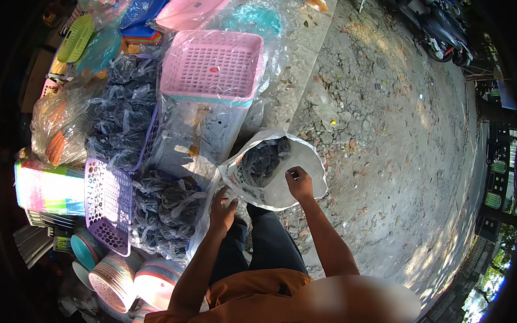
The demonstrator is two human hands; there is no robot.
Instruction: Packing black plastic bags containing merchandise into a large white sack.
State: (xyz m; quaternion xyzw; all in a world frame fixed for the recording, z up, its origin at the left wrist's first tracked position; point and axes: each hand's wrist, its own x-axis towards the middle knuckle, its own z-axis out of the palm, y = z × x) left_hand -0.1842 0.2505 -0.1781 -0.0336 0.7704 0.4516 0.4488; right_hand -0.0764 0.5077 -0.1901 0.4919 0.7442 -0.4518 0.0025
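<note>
A white woven sack [299,150] stands before me with its mouth spread wide. Dark bundles in clear plastic bags [262,161] lie inside it, on its left. Over the sack's mouth is my right hand [299,184], its fingers loosely curled and nothing visible between them. My left hand [222,213] hangs just outside the sack's near left rim with fingers spread; it looks free of any object. To its left, more bagged dark bundles [167,214] fill a container whose sides are mostly covered. Farther left, similar bundles [123,110] are heaped in a purple basket [150,136].
A pink perforated basket [212,66] sits on a plastic-wrapped stack beyond the sack. An upright purple basket [107,203], stacked round baskets [113,280] and wrapped plasticware crowd the left. Cracked pavement [382,166] with fallen leaves stretches right, towards a parked motorcycle [442,31].
</note>
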